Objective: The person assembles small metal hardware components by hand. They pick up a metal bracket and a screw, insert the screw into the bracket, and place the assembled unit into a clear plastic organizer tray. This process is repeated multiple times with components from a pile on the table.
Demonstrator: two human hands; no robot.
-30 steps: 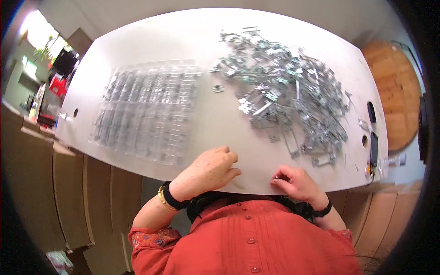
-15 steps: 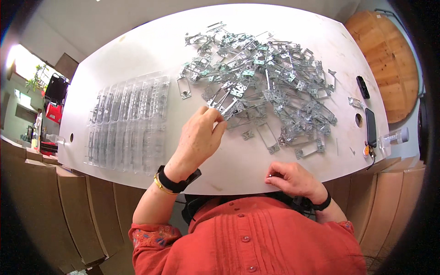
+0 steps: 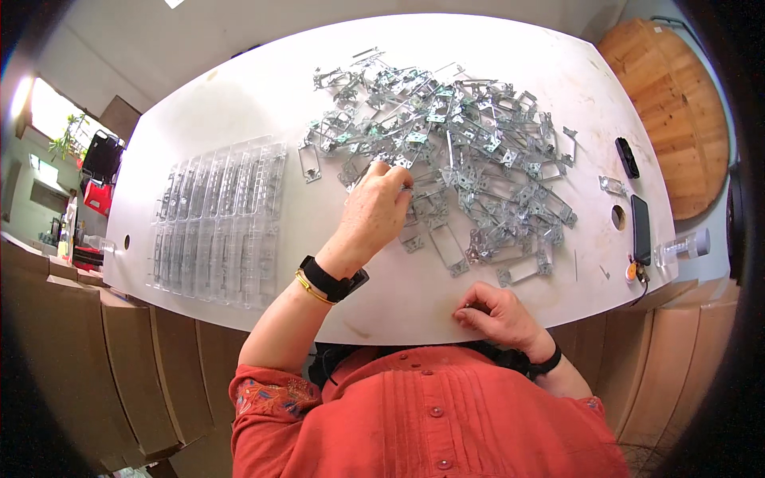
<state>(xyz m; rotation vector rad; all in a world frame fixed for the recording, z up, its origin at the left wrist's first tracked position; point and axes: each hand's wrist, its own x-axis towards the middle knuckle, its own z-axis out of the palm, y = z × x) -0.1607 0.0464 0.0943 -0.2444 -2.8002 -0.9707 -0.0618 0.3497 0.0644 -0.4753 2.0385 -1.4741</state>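
Note:
A heap of thin silvery metal brackets [image 3: 454, 151] lies tangled across the middle of the white table. My left hand [image 3: 373, 209] reaches over the near left part of the heap, its fingers bent together and closed among the brackets. The fingertips are hidden, so what they grip cannot be made out. Close to the table's front edge rests my right hand [image 3: 502, 317], with thumb and forefinger pressed together. Something small and dark shows at its fingertips, too small to name. Left of the heap lies a clear plastic tray [image 3: 279, 215] holding metal parts in its long slots.
On the right side of the white table [image 3: 358, 323] are a black phone [image 3: 641, 229], a dark oblong object [image 3: 627, 158], a loose bracket [image 3: 612, 185] and a round hole. A clear bottle [image 3: 685, 245] lies at the right edge. Cardboard boxes [image 3: 127, 366] line the front.
My left hand has moved right and farther over the heap. My right hand stays near the front edge with its fingers closed. The whole view has shifted slightly.

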